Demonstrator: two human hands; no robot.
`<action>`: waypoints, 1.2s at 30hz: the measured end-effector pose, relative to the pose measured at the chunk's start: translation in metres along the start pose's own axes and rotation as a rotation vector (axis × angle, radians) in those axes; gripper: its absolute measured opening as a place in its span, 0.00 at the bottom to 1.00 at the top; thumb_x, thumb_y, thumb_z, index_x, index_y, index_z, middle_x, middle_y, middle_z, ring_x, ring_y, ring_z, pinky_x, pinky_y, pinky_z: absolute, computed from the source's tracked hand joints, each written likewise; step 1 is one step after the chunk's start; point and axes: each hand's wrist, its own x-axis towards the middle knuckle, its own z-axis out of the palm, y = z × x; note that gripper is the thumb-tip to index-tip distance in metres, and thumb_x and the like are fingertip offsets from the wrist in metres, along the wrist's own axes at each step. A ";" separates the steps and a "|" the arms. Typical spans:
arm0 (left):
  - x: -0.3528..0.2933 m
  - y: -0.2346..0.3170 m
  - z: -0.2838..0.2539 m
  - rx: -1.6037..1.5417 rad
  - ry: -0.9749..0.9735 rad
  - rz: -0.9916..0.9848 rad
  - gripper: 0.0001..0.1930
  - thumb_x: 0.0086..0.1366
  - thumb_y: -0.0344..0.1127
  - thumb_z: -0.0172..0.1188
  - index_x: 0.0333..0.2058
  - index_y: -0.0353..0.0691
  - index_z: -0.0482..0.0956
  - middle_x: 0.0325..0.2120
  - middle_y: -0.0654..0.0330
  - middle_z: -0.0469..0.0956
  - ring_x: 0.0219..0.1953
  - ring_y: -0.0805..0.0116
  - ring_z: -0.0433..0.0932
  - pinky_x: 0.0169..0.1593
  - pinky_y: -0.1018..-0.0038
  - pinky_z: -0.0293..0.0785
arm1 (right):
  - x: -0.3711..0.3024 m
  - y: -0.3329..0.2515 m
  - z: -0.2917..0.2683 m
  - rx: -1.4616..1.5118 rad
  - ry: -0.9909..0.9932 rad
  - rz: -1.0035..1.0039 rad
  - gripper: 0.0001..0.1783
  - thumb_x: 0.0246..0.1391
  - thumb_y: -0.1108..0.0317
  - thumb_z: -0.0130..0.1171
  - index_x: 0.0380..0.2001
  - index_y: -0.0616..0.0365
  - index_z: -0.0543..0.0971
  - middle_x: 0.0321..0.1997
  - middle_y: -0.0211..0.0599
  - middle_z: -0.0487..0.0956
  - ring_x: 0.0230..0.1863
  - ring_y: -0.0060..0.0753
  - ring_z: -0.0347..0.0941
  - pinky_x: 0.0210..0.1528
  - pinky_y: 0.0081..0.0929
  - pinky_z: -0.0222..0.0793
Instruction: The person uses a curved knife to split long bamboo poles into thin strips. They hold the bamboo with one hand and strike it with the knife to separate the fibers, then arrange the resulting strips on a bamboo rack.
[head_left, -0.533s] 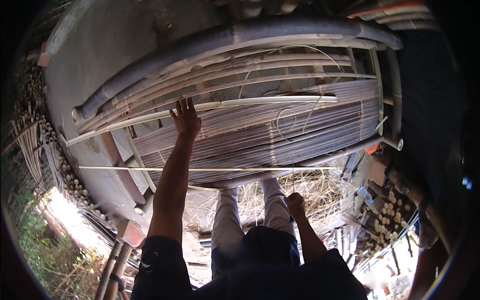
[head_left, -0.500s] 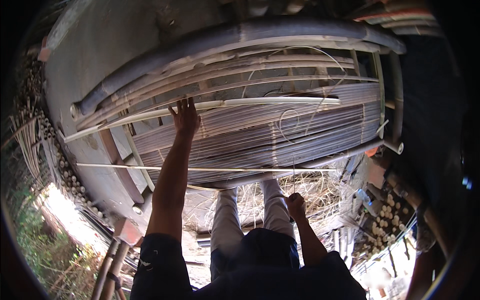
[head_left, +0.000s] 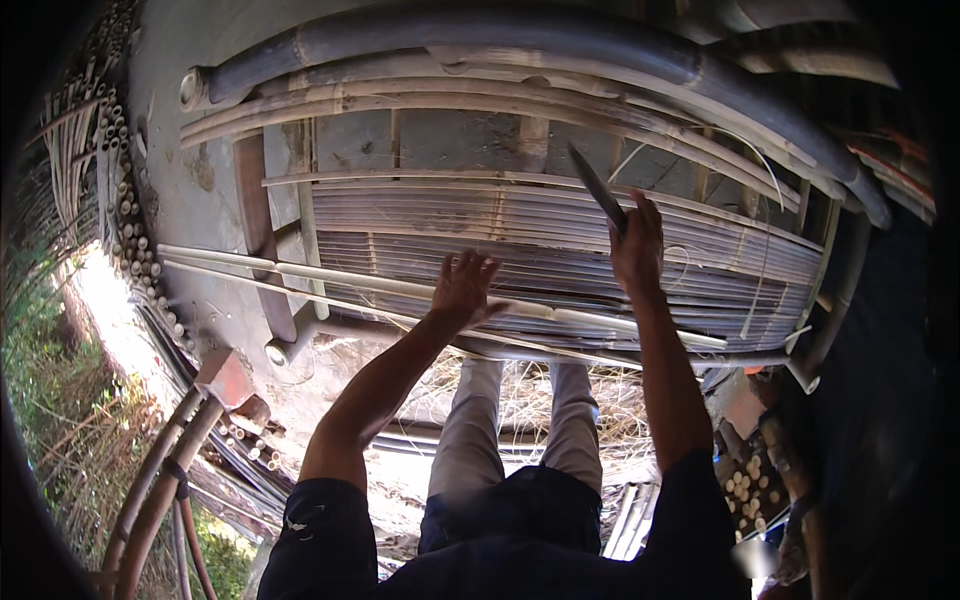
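My left hand [head_left: 468, 290] is open, fingers spread, over a long pale bamboo strip [head_left: 350, 282]. Whether it presses on the strip, I cannot tell. That strip lies slantwise across the near part of a bench-like bamboo frame. A thinner strip [head_left: 330, 301] runs just on its near side. My right hand [head_left: 638, 250] is closed round the handle of a knife [head_left: 597, 190], its blade pointing up and to the left above the slats. Beneath both hands spreads the slatted bamboo panel [head_left: 420, 215], made of narrow grey-brown slats.
A thick dark bamboo pole [head_left: 520, 32] forms the far rail, with loose split lengths [head_left: 380, 97] before it. Thin shavings [head_left: 520, 395] litter the ground around my legs. Cut bamboo poles [head_left: 130, 240] are stacked at left; brick [head_left: 225, 378] stands at lower left.
The pale strip has come from the panel's far side to its near side, and my left hand has come nearer too. My right hand has risen with the knife over the panel.
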 end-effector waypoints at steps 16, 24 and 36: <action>0.047 -0.170 -0.012 -0.021 0.193 -0.639 0.41 0.68 0.69 0.39 0.72 0.54 0.47 0.72 0.47 0.41 0.74 0.43 0.38 0.69 0.35 0.39 | 0.042 0.019 -0.011 -0.033 -0.352 -0.048 0.16 0.56 0.56 0.64 0.32 0.60 0.76 0.29 0.49 0.77 0.33 0.56 0.73 0.39 0.49 0.65; 0.043 -0.157 -0.013 -0.081 0.210 -0.651 0.41 0.68 0.68 0.41 0.72 0.51 0.47 0.72 0.46 0.42 0.74 0.42 0.37 0.70 0.39 0.38 | 0.041 -0.007 -0.027 -0.043 -0.351 0.012 0.18 0.54 0.56 0.67 0.27 0.61 0.76 0.22 0.50 0.74 0.25 0.55 0.71 0.31 0.45 0.65; 0.045 -0.167 -0.014 -0.081 0.085 -0.651 0.48 0.62 0.74 0.46 0.72 0.54 0.43 0.73 0.46 0.38 0.74 0.42 0.36 0.68 0.33 0.41 | 0.023 -0.010 -0.036 -0.001 -0.077 -0.012 0.17 0.59 0.56 0.62 0.39 0.60 0.77 0.29 0.48 0.78 0.31 0.54 0.74 0.37 0.46 0.68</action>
